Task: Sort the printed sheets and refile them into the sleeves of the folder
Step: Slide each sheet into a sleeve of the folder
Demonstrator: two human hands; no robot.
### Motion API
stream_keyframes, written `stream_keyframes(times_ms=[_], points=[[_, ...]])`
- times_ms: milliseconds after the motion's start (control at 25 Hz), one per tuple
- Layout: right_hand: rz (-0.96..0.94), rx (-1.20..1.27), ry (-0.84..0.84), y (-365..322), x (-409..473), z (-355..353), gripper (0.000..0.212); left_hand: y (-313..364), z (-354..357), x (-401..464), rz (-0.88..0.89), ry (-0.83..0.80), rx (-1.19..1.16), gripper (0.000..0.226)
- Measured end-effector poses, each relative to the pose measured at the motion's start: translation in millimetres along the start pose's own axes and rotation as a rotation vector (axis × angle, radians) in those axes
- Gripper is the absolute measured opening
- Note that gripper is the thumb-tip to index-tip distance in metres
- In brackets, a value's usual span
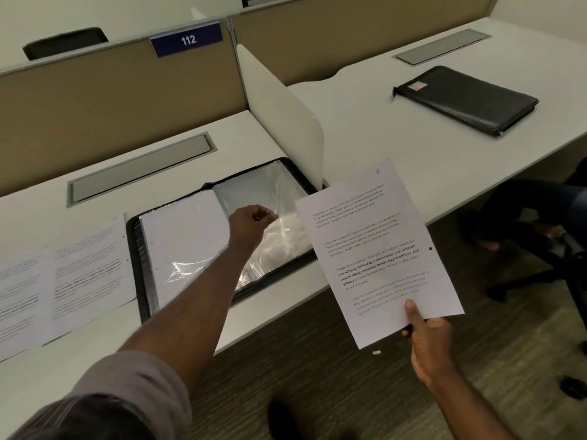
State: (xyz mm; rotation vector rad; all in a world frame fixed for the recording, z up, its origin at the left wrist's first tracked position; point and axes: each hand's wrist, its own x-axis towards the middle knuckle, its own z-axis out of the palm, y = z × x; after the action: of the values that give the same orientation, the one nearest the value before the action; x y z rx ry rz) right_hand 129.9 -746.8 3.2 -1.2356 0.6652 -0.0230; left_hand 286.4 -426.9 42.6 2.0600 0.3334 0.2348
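Head view: open folder (144, 246) is lying near the front edge of the tabletop (260, 319), its right side up against the white divider (286, 122). Left hand (251, 225) is reaching over the folder's right half, fingers curled and pinching the top edge of a clear sleeve (279, 239), lifting it, by the look of it; glare is blurring the exact grip. Right hand (428, 341) is holding a printed sheet (378, 249) by its bottom edge, thumb on top, out past the tabletop's front edge over the carpet (317, 376); "6" is handwritten in its top corner. More printed sheets (60, 281) are lying flat toward the tabletop's left edge, just beside the folder. A closed black folder (467, 98) is sitting on the neighbouring desk (381, 138).
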Motion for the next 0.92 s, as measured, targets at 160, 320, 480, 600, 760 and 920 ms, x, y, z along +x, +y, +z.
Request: stream_keyframes(times_ms=[160,320,480,600,760,920], points=[[-0.002,-0.03,-0.003,8,-10,-6,0.019,5,1,3,0.011,-0.014,-0.017,0.012],[-0.004,-0.04,-0.006,16,-20,-2,0.013,13,-5,11,0.082,-0.078,0.012,0.012],[-0.013,-0.01,0.01,27,-34,8,0.018,17,-8,28,0.127,-0.133,0.109,0.024],[-0.035,-0.005,0.083,40,-42,11,0.015,19,-4,40,0.189,-0.221,0.125,0.029],[-0.099,-0.07,0.193,57,-55,14,0.028,19,2,50,0.289,-0.327,0.155,0.027],[-0.168,-0.115,0.279,66,-68,25,0.031,17,13,60,0.344,-0.321,0.317,0.035]])
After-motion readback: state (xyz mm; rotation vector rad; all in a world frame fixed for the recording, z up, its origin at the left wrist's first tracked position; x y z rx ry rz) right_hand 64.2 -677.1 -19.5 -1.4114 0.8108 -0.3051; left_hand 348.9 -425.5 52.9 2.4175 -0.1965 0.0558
